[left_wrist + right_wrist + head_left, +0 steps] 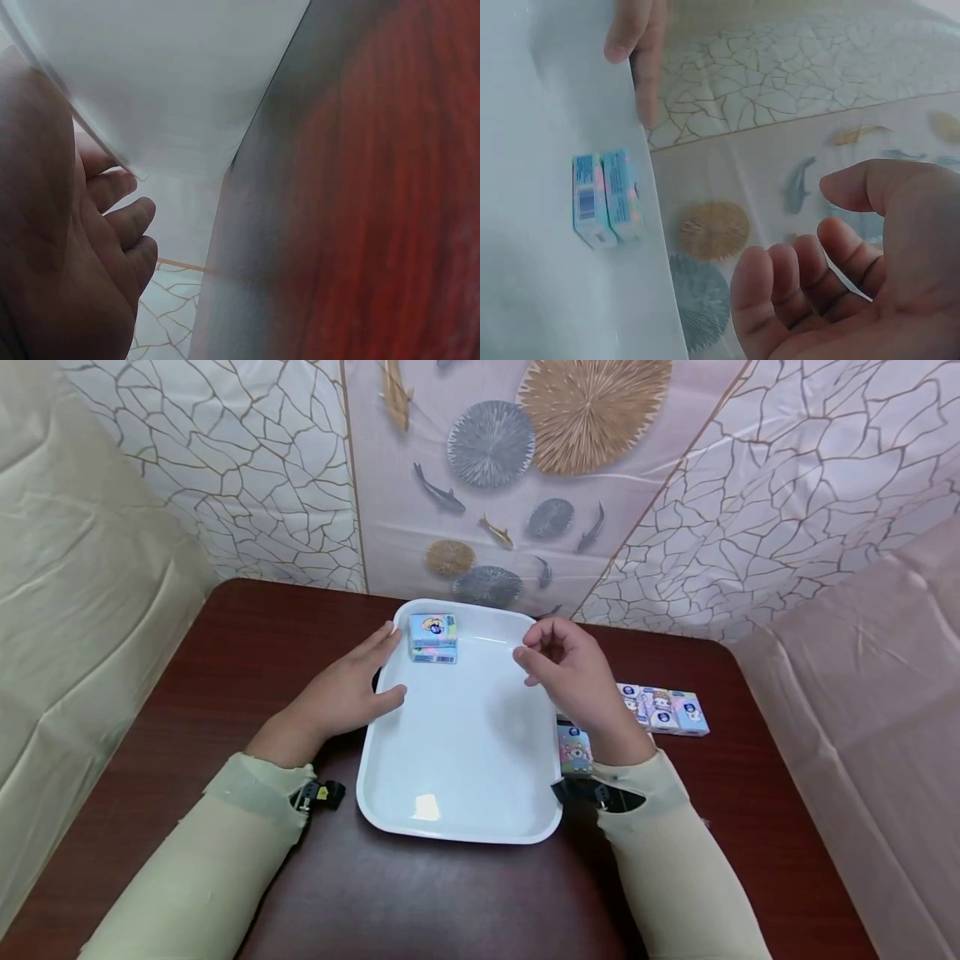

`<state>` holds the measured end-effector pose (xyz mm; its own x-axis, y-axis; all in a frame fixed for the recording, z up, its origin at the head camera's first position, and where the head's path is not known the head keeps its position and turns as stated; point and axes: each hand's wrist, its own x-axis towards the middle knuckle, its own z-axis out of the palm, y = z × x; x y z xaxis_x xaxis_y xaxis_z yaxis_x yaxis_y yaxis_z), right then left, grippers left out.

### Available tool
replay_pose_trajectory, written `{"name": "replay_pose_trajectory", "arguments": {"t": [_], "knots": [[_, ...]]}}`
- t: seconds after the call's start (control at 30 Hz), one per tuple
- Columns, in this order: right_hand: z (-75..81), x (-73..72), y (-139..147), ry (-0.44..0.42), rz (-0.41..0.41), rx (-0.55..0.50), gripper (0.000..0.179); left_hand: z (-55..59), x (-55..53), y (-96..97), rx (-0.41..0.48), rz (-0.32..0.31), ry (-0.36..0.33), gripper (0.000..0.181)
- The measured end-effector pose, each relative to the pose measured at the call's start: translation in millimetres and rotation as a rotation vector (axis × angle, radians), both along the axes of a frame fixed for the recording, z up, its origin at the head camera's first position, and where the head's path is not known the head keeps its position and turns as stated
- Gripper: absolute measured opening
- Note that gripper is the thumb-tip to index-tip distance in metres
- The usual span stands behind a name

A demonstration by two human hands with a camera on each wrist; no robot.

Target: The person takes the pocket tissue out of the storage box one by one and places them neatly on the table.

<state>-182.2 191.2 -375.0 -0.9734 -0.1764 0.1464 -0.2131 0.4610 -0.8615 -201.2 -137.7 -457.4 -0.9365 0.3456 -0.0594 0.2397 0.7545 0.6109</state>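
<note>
A white tray (459, 735) lies on the table in the head view. In its far left corner sit two small blue tissue packs (433, 638), one partly over the other; the right wrist view shows the same blue packs (604, 199) from the side. My left hand (341, 689) rests at the tray's left rim, fingers extended, thumb over the inside. Above the right rim, my right hand (573, 681) hovers with its fingers loosely bent and holds nothing. Bent fingers (784, 281) also show in the right wrist view.
Right of the tray, several similar packs (663, 710) stand in a row, partly behind my right wrist. Another pack (575, 750) lies closer, beside the tray's right edge. A patterned cloth (285, 468) hangs behind the dark wooden table (172, 735).
</note>
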Motion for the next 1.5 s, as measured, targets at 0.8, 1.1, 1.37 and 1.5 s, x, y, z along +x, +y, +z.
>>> {"name": "replay_pose_trajectory", "arguments": {"t": [0.8, 1.1, 1.37, 1.5], "knots": [[-20.0, -60.5, -67.3, -0.185, -0.048, 0.171, 0.04, -5.3, -2.2, -2.1, -0.01, 0.01, 0.028, 0.091], [-35.5, -77.4, -86.4, -0.152, -0.018, 0.388, 0.046, -4.4, -3.2, -0.5, 0.001, -0.001, 0.027, 0.091], [-33.8, -90.7, -97.8, -0.123, -0.012, 0.526, 0.048, -3.0, -3.2, -0.7, 0.002, -0.005, 0.025, 0.091], [-32.8, -95.5, -102.6, -0.162, -0.014, 0.541, 0.051, -4.6, -3.7, -2.2, 0.007, -0.016, 0.034, 0.09]]}}
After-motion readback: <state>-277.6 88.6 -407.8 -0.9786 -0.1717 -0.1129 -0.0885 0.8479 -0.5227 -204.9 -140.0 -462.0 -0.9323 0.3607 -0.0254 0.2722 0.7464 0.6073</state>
